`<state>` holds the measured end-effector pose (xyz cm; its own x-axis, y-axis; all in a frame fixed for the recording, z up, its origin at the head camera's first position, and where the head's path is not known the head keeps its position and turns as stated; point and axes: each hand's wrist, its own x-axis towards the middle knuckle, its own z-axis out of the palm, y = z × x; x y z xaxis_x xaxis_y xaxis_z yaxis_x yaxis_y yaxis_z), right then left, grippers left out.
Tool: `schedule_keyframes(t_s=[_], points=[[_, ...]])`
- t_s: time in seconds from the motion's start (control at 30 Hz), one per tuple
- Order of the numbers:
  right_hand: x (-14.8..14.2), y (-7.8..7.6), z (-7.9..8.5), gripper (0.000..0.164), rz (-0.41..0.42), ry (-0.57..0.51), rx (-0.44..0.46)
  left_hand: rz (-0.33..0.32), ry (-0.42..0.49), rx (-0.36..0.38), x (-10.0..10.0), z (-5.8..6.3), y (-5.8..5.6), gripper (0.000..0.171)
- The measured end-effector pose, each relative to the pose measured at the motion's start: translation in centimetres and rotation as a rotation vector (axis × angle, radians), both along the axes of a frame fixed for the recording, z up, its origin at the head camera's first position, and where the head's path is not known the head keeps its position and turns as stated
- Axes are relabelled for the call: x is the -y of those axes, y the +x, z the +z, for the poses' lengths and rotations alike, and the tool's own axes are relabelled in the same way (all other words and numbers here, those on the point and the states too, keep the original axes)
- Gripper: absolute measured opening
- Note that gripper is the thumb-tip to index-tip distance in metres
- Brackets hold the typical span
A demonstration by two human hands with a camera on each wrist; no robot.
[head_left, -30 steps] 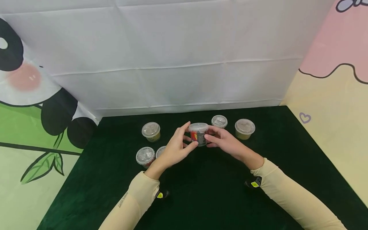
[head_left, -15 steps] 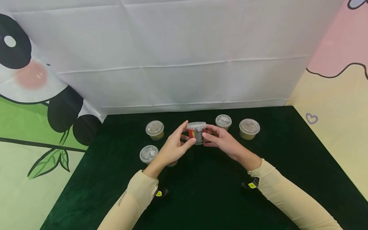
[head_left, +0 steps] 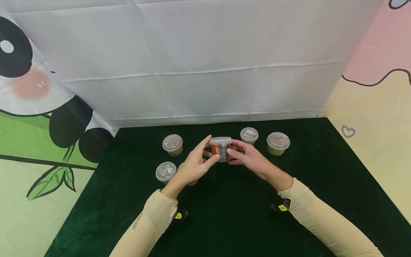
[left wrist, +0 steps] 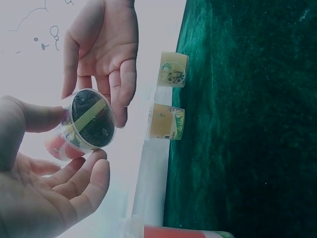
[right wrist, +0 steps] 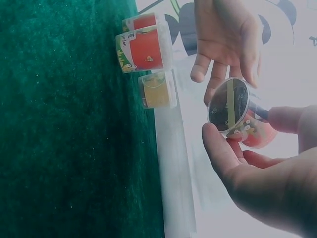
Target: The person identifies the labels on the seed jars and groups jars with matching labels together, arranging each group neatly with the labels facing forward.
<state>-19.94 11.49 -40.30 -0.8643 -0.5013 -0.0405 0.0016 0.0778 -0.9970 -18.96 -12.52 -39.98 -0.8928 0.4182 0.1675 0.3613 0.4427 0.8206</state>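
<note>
Clear plastic, head view: holding a lidded cup (head_left: 222,149) between left hand (head_left: 196,162) and right hand (head_left: 251,159), above green cloth (head_left: 231,217), near other cups (head_left: 278,143). Left wrist view: gripping, with dark base (left wrist: 97,127) in sight, two yellow cups (left wrist: 163,122) farther off. Right wrist view: pinching likewise, apart from red cups (right wrist: 147,49).

Held lidded tub (head_left: 221,150): gripped above the table (head_left: 231,214), between left hand (head_left: 196,165) and right hand (head_left: 252,159).
Far left tub (head_left: 172,145): set left of the hands.
Near left tub (head_left: 165,171): placed on its near side.
Half-hidden tub (head_left: 193,183): set just right of near left tub, partly covered by left wrist (head_left: 173,187).
Inner right tub (head_left: 249,134): stood beyond the right hand.
Outer right tub (head_left: 278,142): placed to its right.
</note>
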Motion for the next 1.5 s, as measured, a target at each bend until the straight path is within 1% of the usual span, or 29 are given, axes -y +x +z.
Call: schedule_keyframes(t_s=[0.23,0.4,0.5,0.63,0.87,1.1,1.3,1.37,1.5], points=[[0.1,0.3,0.2,0.064,-0.007,-0.001,-0.013,0.001,0.0,-0.008,0.0,-0.1,0.1,0.074],[0.1,0.1,0.1,0.065,-0.014,-0.011,-0.056,0.011,-0.007,-0.019,-0.2,0.1,0.0,0.073],[0.1,0.0,0.1,0.063,-0.022,-0.006,-0.065,0.005,0.0,-0.019,-0.2,0.1,-0.1,0.073],[0.0,-0.1,0.4,0.061,-0.045,0.002,-0.057,-0.003,0.012,-0.01,-0.4,-0.1,-0.1,0.073],[0.2,0.0,0.8,0.059,-0.078,-0.008,-0.041,0.014,0.035,-0.018,-0.5,-0.2,-0.1,0.072],[0.1,0.0,0.5,0.06,-0.061,-0.004,-0.044,0.015,0.031,0.002,-0.5,-0.2,0.0,0.072],[0.0,0.1,0.6,0.064,-0.058,-0.002,-0.04,0.025,0.054,0.006,-0.6,-0.2,0.2,0.074],[0.1,0.2,0.7,0.066,-0.046,0.0,-0.043,0.015,0.063,0.009,-0.7,-0.2,0.3,0.076],[0.2,0.2,1.0,0.067,-0.019,0.012,-0.061,-0.015,0.082,-0.008,-0.8,-0.4,0.4,0.078]])
